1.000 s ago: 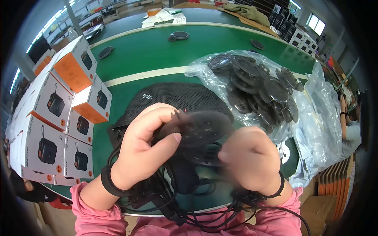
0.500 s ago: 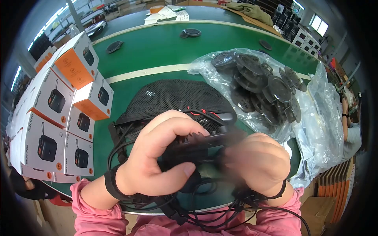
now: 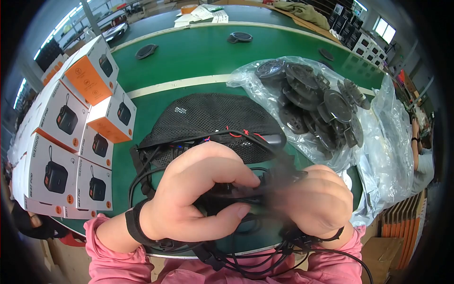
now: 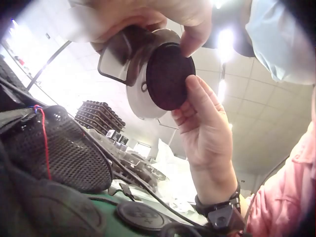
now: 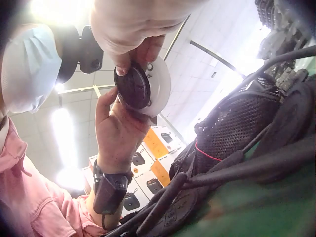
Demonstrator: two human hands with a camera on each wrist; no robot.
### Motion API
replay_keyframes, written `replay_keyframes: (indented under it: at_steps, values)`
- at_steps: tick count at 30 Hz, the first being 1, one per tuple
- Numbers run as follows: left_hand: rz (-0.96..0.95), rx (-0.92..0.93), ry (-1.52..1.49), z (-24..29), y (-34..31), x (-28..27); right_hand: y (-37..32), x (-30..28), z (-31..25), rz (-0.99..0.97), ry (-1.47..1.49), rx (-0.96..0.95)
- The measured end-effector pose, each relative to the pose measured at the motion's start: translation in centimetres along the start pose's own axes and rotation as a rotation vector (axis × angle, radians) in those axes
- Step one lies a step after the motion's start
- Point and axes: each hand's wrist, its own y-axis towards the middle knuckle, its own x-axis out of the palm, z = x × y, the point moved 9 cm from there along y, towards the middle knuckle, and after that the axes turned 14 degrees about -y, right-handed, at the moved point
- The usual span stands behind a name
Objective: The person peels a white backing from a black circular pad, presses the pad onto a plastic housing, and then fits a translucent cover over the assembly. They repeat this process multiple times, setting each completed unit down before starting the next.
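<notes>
Held up between both hands is a round black plastic part, seen edge-on and blurred in the head view. In the left wrist view it shows a black disc, a pale round face and a dark bracket. My left hand pinches it between thumb and fingers. My right hand, blurred, grips its other side, with the thumb at the disc's edge. Behind the hands lies a black mesh bag with red ties.
White and orange speaker boxes are stacked at the left. At the right, more black round parts lie piled on clear plastic bags. Several black discs sit on the green table. Black cables run along the front edge.
The part has tilted from showing its broad face to edge-on and come nearer the body. My left hand has moved right and down; the right hand has shifted slightly right.
</notes>
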Motion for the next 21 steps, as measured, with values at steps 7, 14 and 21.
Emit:
replay_keyframes:
  at_steps: [7, 14, 21]
  values:
    - [-0.016, 0.035, 0.029, 0.14, 0.03, 0.1, -0.05, -0.11, 0.03, 0.029, 0.023, 0.006]
    - [-0.016, 0.014, 0.026, 0.13, 0.09, 0.13, 0.09, -0.09, 0.06, 0.02, 0.013, 0.014]
    - [-0.02, 0.021, 0.047, 0.2, 0.05, 0.16, 0.1, -0.1, 0.02, 0.031, -0.006, 0.015]
